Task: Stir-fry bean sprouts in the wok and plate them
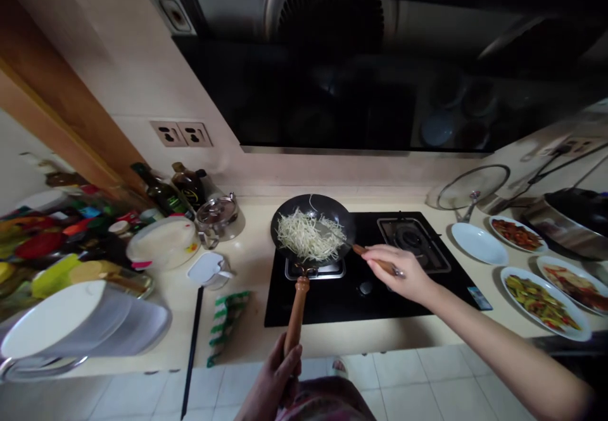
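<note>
A black wok (313, 209) sits on the left burner of a black gas hob (342, 304), holding a heap of pale shredded vegetable (306, 236). My left hand (270, 383) is wrapped around the wok's turned wooden handle (297, 313) at the near edge of the counter. Across the hob, my right hand (399, 275) grips a wooden-handled spatula (375, 259), whose metal end reaches into the shreds. The blade itself is hidden among them.
Right of the hob are a glass lid (472, 187), a white plate (479, 244), several plates of cooked food (541, 304) and a dark pan (565, 221). Left stand bottles (161, 196), a steel pot (217, 217) and stacked white dishes (52, 320). A range hood overhangs.
</note>
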Demonstrator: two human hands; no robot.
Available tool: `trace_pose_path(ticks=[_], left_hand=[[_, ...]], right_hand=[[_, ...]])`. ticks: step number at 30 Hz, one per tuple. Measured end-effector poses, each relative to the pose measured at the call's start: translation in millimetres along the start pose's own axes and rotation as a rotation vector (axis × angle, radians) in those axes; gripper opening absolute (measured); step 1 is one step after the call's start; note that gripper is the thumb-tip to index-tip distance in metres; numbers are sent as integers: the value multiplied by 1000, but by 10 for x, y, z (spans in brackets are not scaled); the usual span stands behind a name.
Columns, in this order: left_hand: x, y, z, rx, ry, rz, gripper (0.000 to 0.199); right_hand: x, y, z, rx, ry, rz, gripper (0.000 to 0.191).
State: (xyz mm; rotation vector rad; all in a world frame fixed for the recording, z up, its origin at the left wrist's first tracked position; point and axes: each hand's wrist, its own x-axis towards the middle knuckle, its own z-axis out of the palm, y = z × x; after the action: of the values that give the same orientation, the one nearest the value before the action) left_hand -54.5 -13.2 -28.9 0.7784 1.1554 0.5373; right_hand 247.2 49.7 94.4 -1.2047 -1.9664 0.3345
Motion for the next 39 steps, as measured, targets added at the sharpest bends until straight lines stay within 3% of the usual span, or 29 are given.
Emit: trace_pose_path(ticks=[3,8,14,17,20,25,28,32,35,39], left_hand=[[47,-65,-19,4,17,15,62],[72,-114,-52,6,36,25,69],[85,-110,-37,10,30,13,69],[95,-119,-34,8,43,31,65],[94,-128,-39,8,29,40,62],[98,-124,-35,-15,12,17,71],[81,-94,-14,-31,33,14,76],[21,-28,14,-39,38,34,73],[-18,13,23,-50,14,34,68],[-33,35,16,-64,5,29,66]], right_hand=[[-119,-2,71,-7,-27,-6,20],[-254,16,18,-78,-205,-48,24],[28,423,103,-132,112,-64,19],[183,512,224,-149,147,-104,18],[164,367,205,-184,-2,-188,21],[-81,-167,-161,-243,-212,-241,25],[-22,-232,-122,-204,-274,-229,25],[192,116,86,-144,-139,-117,21],[251,328,52,-145,-3,-55,17],[270,264,72,-77,169,-21,15]])
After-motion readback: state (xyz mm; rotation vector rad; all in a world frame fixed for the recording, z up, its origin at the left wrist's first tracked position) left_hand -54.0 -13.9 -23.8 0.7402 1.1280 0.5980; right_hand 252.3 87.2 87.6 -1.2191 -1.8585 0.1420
